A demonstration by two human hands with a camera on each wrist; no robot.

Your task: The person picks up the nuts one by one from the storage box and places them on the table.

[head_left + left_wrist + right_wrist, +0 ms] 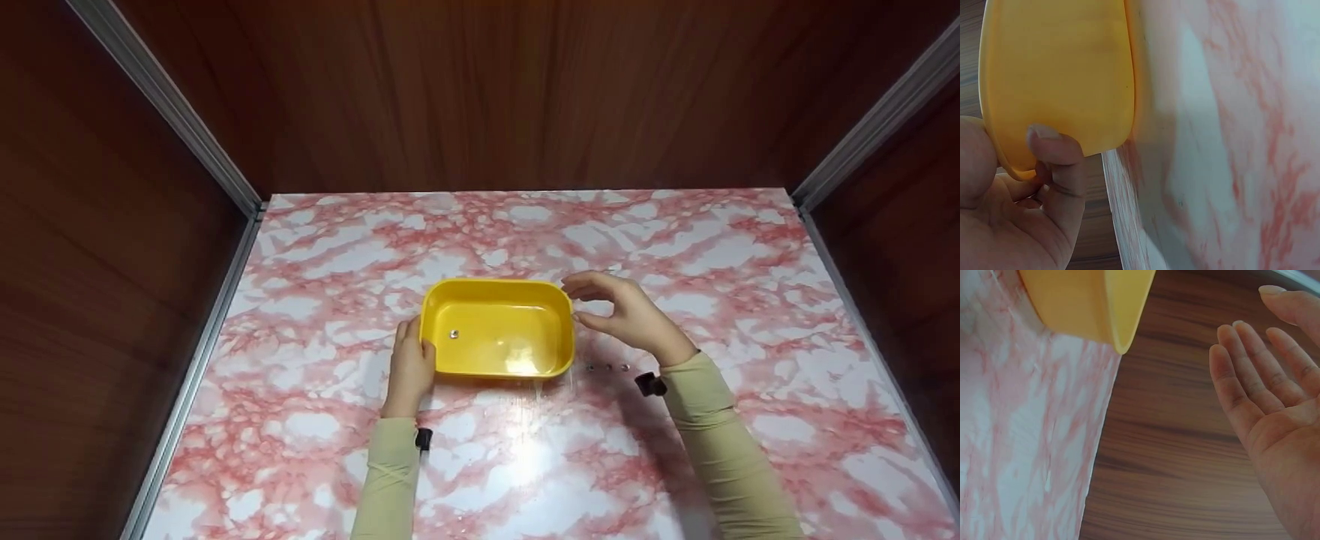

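Note:
A yellow plastic tub (487,330), rectangular with rounded corners, stands in the middle of the marbled table. The left hand (409,366) grips its left end by the rim; the left wrist view shows fingers (1058,149) curled at the tub's edge. Inside the tub, toward the left, lies one small shiny silvery piece (454,334). The right hand (626,311) hovers by the right end, fingers spread and loosely bent, their tips close to the rim. Nothing shows in its palm (1292,433) in the right wrist view.
A few small shiny bits (625,367) lie in a short row on the red and white marbled table (322,427), right of the tub. Dark wood panels (480,97) with metal corner rails (195,127) enclose the table at the back and sides.

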